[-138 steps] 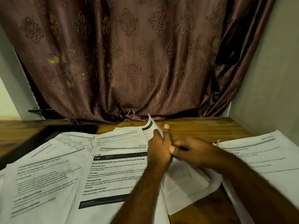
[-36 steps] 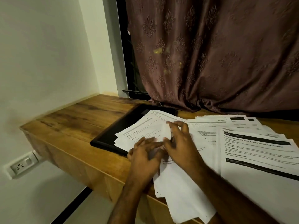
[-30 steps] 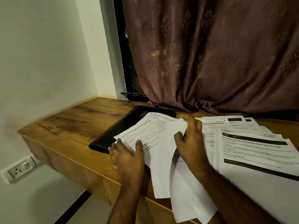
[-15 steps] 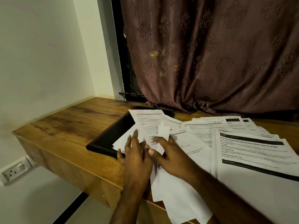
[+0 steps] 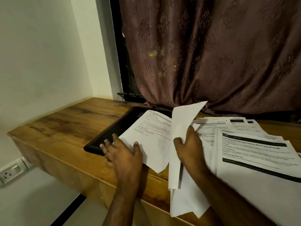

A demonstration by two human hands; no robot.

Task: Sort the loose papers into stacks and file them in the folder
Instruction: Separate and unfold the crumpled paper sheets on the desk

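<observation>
Right, left hand flat, fingers spread, pressing printed sheet over near corner of black folder. Right hand just right of folder, gripping lifted blank sheet, bent upward. More papers spread further right; curtain behind.

Lay bare along the desk left of the folder, open to a reach. Blocked behind by the curtain, at left by the wall, rightward by spread papers.
</observation>
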